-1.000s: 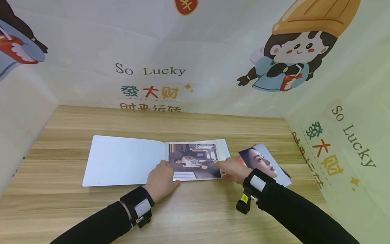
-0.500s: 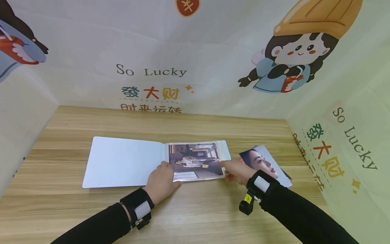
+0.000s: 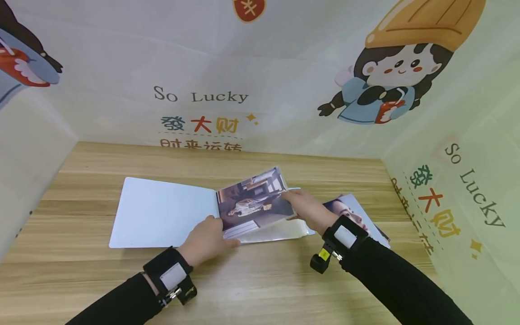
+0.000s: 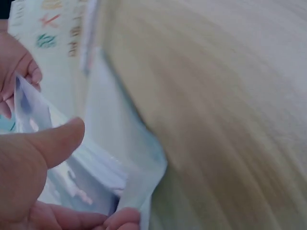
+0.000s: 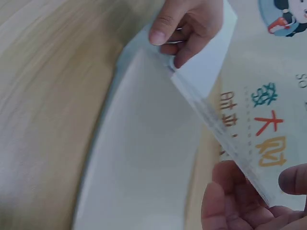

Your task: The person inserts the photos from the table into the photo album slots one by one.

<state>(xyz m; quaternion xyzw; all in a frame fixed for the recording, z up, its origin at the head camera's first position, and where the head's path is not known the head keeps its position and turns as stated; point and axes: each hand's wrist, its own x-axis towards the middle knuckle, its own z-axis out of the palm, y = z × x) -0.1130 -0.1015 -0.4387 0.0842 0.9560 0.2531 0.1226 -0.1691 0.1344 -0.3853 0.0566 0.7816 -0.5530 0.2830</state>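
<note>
Glossy rectangular photo tilted above a pale album page

We see the bare right hand pinching the photo's right edge between thumb and fingers. The bare left hand bends its fingers at the near left corner, partly masking it; whether they pinch it, we cannot tell. Nor can we make out if the photo is loose or sleeved; it hides most of the page's left part. The flat white cover with rounded corners lies open to the left. To the right, a black wristband and the hand hide part of a small stack of printed photos. Pale wood-grained tabletop runs along the near side and, beyond the cover's far edge, to the white printed backdrop.
</note>
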